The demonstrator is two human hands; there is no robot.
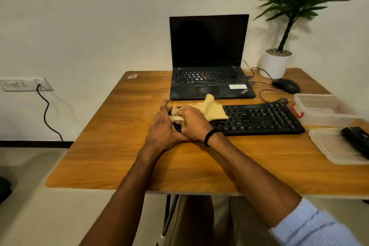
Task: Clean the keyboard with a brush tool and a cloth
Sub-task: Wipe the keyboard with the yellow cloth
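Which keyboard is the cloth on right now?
The separate black keyboard in front of the laptop, not the laptop's built-in one. The yellow cloth lies over its left end, under the right hand.

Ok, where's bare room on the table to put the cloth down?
Widest bare patch: table left of laptop and keyboard. Another strip lies between keyboard and near edge, crossed by both forearms. Right end is crowded: mouse, container, lid, cables.
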